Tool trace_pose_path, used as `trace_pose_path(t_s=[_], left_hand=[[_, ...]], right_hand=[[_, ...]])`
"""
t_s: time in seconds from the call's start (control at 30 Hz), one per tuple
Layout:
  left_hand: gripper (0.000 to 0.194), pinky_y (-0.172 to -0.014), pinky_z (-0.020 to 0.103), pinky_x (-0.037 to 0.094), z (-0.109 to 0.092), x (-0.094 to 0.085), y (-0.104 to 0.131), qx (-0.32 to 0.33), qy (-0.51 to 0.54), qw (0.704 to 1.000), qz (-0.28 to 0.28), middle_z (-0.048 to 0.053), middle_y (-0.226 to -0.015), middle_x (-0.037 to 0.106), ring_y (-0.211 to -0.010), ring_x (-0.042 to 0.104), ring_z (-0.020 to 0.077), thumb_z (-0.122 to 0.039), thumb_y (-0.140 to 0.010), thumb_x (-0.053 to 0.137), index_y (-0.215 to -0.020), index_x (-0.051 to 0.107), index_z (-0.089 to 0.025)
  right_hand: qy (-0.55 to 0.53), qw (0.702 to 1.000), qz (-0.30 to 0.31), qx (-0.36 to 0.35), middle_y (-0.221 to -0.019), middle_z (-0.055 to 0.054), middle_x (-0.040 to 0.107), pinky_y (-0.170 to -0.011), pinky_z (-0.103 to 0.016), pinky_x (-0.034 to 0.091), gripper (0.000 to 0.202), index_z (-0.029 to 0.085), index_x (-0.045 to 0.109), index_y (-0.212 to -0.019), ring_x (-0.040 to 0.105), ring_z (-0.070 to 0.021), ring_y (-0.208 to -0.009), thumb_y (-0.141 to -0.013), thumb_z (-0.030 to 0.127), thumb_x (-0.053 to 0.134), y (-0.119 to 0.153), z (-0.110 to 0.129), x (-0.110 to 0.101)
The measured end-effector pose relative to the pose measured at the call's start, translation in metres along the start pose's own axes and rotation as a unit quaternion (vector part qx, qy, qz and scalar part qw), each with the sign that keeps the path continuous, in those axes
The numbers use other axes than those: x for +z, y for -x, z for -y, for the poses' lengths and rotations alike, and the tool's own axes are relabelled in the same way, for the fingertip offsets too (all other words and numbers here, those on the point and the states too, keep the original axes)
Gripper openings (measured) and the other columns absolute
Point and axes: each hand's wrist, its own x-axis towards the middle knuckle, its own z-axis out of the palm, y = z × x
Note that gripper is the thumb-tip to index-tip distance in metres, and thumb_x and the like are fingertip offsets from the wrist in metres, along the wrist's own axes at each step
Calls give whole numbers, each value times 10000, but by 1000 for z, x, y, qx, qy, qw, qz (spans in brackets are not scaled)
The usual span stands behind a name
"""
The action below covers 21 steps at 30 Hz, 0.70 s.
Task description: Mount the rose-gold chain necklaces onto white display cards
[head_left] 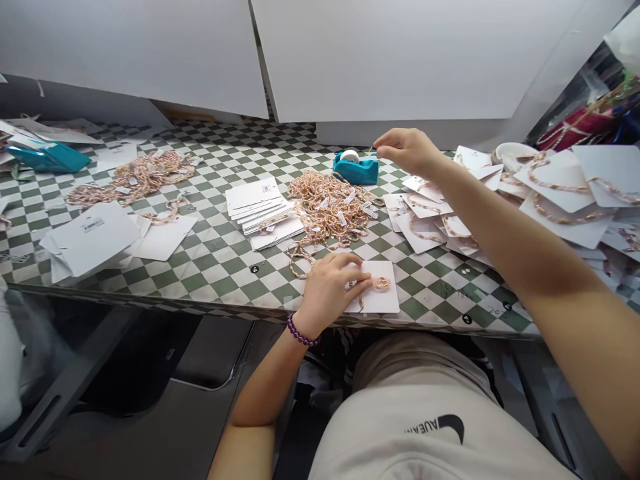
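My left hand [336, 285] presses its fingertips on a beaded necklace [381, 284], holding it against a white card [387, 303] by the table's front edge. Part of the card and necklace is hidden under that hand. Out at the back, my right hand [404, 148] pinches the end of the tape beside a teal tape dispenser [364, 171] with a white roll. Between the hands lies a heap of pink and gold beaded necklaces [330, 203] with small tags. To its left is a stack of white cards [257, 200].
Cards with necklaces on them [560, 193] are piled on the right. On the left are another necklace heap [150, 175], more white cards [95, 233] and a second teal dispenser [55, 157]. White panels [390, 60] stand behind the checkered tabletop [225, 267].
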Motion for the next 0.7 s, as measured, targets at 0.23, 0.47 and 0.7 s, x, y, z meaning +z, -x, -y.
trace_pose_path(t_s=[0.23, 0.47, 0.7], left_hand=[[238, -820, 389, 492, 0, -1, 0, -5, 0, 1000, -1, 38, -1055, 725, -985, 637, 232, -412, -929, 607, -880, 781, -257], [228, -841, 391, 502, 1, 1, 1, -5, 5, 1000, -5, 45, -1067, 724, -987, 638, 223, -404, -933, 609, -885, 779, -259], [202, -863, 404, 492, 1, 2, 2, -13, 16, 1000, 2, 40, -1079, 719, -1008, 629, 230, -393, -925, 625, -889, 776, -264]], right_hand=[[98, 980, 162, 63, -957, -92, 675, -1014, -503, 451, 284, 182, 733, -915, 592, -325, -1109, -749, 399, 810, -75, -14, 5], [-26, 975, 171, 138, -817, -109, 623, -954, -587, 489, 272, 137, 666, -716, 619, -347, -1046, -718, 345, 841, -86, -15, 10], [-126, 957, 174, 192, -881, -113, 639, -929, -550, 540, 233, 77, 674, -799, 679, -309, -999, -762, 266, 803, -84, -20, 7]])
